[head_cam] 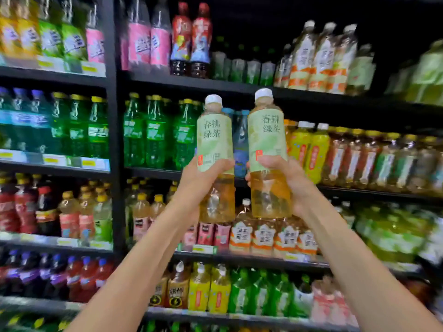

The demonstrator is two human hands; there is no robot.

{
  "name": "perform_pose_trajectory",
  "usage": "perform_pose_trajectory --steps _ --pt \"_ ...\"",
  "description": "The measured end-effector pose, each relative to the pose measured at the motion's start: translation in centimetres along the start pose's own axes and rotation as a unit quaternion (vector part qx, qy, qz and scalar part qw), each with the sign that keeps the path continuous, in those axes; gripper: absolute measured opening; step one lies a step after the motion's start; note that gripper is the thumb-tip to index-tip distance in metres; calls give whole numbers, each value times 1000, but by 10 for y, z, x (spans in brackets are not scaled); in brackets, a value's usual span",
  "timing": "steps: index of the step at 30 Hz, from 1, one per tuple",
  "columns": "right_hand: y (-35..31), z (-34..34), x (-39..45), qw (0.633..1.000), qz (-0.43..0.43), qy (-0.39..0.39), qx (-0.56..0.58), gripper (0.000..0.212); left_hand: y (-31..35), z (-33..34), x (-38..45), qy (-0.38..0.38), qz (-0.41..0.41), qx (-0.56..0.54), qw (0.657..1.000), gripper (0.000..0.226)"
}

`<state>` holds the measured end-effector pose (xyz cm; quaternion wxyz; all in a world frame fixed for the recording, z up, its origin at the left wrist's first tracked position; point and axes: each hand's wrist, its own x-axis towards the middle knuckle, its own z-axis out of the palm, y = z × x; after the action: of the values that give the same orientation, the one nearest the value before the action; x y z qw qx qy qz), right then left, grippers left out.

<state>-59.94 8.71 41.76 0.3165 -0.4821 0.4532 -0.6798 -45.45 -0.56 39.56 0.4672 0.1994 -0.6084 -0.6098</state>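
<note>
Two matching green tea bottles with white caps and pale green labels are held upright, side by side, in front of drink shelves. My left hand (196, 185) grips the left tea bottle (214, 137) around its lower half. The right tea bottle (267, 135) stands slightly higher, with my right hand (287, 180) wrapped around its lower half. Both bottles hold amber liquid. The two bottles stay a small gap apart.
Black shelves (112, 140) packed with drink bottles fill the view. Green soda bottles (155, 133) stand on the second shelf at left. The top shelf has a dark gap (242, 65) with several bottles set deep inside. Orange-labelled tea bottles (321, 58) stand beside it.
</note>
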Motion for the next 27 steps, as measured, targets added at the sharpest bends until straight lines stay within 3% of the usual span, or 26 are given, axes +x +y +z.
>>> perform_pose_trajectory --steps 4,10,14,20,27 --pt "-50 -65 -32 998 -37 28 -39 40 15 80 -9 -44 18 -19 999 34" --pt "-109 -137 -50 993 -72 66 -71 53 57 168 -5 -73 53 -13 996 30" --pt "-133 -176 -48 988 -105 78 -82 46 76 217 16 -88 84 -18 992 25" --pt "-155 -240 -25 984 -130 83 -83 43 77 279 59 -109 124 1 986 40" --pt "-181 -327 25 979 -142 108 -95 60 73 349 142 -113 191 19 975 40"
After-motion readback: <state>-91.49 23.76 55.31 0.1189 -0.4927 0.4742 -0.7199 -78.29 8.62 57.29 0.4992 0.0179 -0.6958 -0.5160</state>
